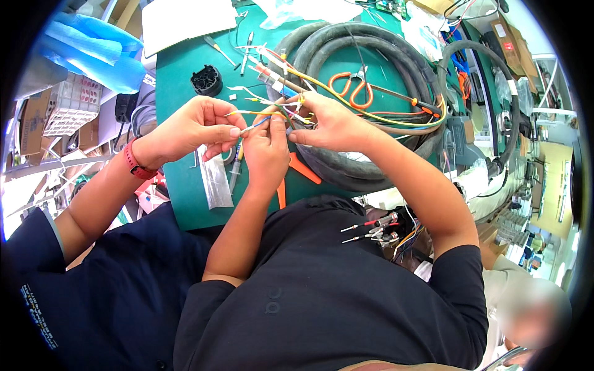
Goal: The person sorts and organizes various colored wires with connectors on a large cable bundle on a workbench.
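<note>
My left hand (pixel 266 148) is closed, its fingertips pinching thin coloured wires (pixel 261 122), a blue one among them. Just right of it, my right hand (pixel 331 122) curls its fingers round the same bundle, where wire ends with small ferrules stick out. From the left a co-worker's hand (pixel 193 127), with a red wristband, meets the wire ends close to my left fingers. The loose wires run from a thick black cable (pixel 303 52) coiled on the table. Orange tool handles (pixel 303 168) lie partly under my left hand.
On the green table (pixel 179 74) are a round black connector housing (pixel 206 80), orange-handled scissors (pixel 351 89), a screwdriver (pixel 221 51) and a silver pouch (pixel 216 179). White paper (pixel 189 21) lies at the far left. Metal connectors with wires (pixel 383 229) sit near my body.
</note>
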A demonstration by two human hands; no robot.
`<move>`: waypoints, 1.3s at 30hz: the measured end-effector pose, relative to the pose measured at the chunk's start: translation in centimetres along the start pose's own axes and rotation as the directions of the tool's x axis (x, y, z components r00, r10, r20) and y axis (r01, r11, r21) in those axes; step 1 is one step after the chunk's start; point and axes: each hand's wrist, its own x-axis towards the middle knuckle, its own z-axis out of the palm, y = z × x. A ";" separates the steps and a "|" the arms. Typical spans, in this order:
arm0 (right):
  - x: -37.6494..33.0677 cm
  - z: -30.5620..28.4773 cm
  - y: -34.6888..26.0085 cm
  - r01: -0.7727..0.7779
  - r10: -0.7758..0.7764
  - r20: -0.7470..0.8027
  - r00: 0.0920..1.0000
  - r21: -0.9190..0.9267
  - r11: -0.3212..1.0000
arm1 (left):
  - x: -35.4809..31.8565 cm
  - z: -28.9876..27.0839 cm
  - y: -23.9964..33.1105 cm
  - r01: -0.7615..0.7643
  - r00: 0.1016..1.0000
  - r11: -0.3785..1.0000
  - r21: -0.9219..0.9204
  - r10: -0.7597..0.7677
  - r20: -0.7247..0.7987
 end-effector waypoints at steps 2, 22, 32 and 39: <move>-0.3 0.0 -0.4 -0.008 0.015 -0.066 0.998 0.099 0.995 | -0.1 0.4 0.7 -0.013 1.000 0.999 -0.050 0.013 0.008; -1.2 -0.2 2.5 -0.288 0.315 0.070 0.946 0.622 0.728 | -2.2 -0.6 -1.3 0.143 0.987 0.910 -0.389 -0.159 -0.011; -1.3 -0.3 2.9 -0.301 0.307 0.105 0.946 0.640 0.707 | -1.3 0.2 -1.7 0.168 0.984 0.888 -0.427 -0.180 0.012; -0.8 0.1 2.5 -0.310 0.314 0.107 0.943 0.626 0.716 | 0.8 1.9 -0.4 0.213 0.958 0.843 -0.494 -0.280 -0.065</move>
